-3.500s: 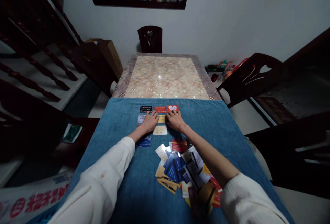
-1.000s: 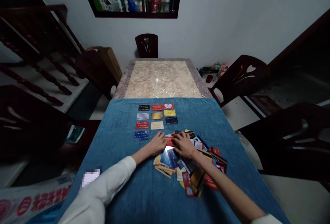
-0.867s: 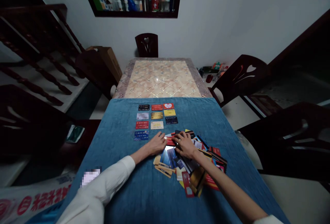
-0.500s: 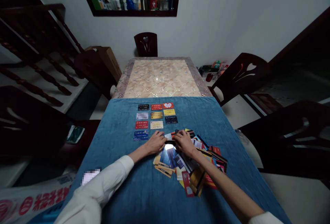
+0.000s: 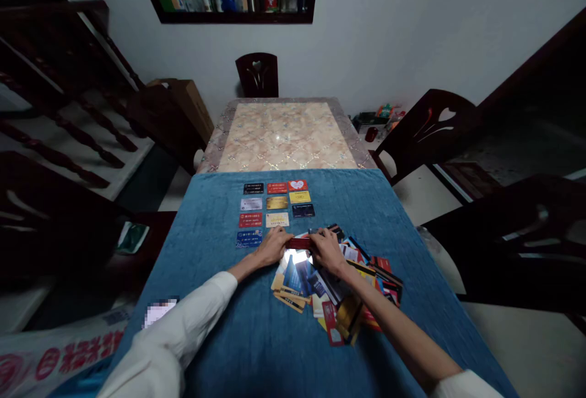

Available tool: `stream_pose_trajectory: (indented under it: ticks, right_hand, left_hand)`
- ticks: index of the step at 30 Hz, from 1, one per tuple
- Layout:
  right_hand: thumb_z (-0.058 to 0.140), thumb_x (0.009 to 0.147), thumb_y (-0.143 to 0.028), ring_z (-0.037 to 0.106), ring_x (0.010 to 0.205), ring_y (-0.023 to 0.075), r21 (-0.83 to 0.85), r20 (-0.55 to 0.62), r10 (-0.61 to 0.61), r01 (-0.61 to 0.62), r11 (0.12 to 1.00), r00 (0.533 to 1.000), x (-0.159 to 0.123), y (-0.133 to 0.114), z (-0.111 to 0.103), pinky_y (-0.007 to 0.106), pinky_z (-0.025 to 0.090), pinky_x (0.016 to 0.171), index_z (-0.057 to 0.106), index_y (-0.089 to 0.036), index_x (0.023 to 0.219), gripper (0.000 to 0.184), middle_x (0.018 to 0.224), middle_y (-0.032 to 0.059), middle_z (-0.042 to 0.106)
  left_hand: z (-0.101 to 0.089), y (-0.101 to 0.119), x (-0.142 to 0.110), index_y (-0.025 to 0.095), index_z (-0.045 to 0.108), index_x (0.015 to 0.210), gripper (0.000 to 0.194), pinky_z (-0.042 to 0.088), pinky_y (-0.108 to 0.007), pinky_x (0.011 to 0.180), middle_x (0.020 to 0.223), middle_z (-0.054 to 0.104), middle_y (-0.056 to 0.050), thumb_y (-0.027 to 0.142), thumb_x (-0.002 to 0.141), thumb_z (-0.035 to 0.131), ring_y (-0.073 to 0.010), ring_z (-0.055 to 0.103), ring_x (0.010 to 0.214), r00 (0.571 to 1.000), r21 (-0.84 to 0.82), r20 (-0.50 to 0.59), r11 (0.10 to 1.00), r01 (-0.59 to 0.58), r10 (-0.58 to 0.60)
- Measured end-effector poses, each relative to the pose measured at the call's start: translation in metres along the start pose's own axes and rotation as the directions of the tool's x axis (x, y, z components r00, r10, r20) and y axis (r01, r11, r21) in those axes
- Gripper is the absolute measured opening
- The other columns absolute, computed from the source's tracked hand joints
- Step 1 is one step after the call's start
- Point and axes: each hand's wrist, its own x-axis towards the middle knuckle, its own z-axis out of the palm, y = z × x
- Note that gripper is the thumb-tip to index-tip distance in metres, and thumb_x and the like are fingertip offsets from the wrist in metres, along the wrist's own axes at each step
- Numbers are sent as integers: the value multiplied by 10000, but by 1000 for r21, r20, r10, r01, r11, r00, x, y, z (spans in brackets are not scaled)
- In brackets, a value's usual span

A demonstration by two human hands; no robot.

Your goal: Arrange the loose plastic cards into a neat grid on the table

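My left hand (image 5: 274,245) and my right hand (image 5: 326,249) pinch opposite ends of a red card (image 5: 300,243), tilted just above the near cards. Below and right of it spreads a loose pile of cards (image 5: 327,291) in many colours, partly under my right forearm. Beyond my hands, several cards lie in rows: a blue card (image 5: 249,238) is closest to my left hand, with a cream card (image 5: 277,220), a red card (image 5: 250,220) and a gold card (image 5: 277,203) farther off. A bright glare covers some cards under my fingers.
A blue cloth (image 5: 215,325) covers the near part of the table, and a patterned tabletop (image 5: 284,135) shows beyond it. On the left edge lies a blurred-out phone-like object (image 5: 159,312) near a white plastic bag (image 5: 59,349). Dark wooden chairs (image 5: 430,129) flank the table.
The card between my hands has tipped, so its red face shows instead of a lighter one. My hands have shifted slightly; the view has tilted a little.
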Motion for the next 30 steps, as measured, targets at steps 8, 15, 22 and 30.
stream_pose_trajectory:
  ticks: [8,15,22,30]
  right_hand:
    - [534,873,-181,464,1065,265,53,-53,-21,24,998,998,0,4,7,369,290,864,635,-209,1102,252,1060,90,687]
    - [537,875,-181,460,1061,260,37,-65,-28,30,999,998,-1,5,8,366,286,859,631,-213,1146,288,1053,90,683]
    - [546,875,-194,470,1028,248,119,-101,8,4,993,995,-3,5,5,365,306,843,674,-208,953,151,965,73,676]
    - [484,943,-286,505,942,218,278,-287,0,83,957,958,1,-6,-18,344,342,828,635,-217,915,168,915,46,654]
  left_hand:
    - [1,-2,1,191,690,1076,337,406,-343,870,933,671,-78,48,841,495,-231,515,997,999,-66,-34,998,6,-8]
    - [4,-3,-1,190,681,1093,347,408,-337,874,949,649,-80,43,842,492,-226,517,1007,998,-86,-59,996,5,-10]
    - [4,-5,-6,177,690,1040,299,414,-338,880,951,630,-78,51,856,491,-217,528,1001,995,-149,-95,989,23,-37]
    - [5,-1,-9,189,694,982,208,409,-354,891,933,661,-64,124,892,518,-220,534,1029,995,-178,-98,984,5,-23]
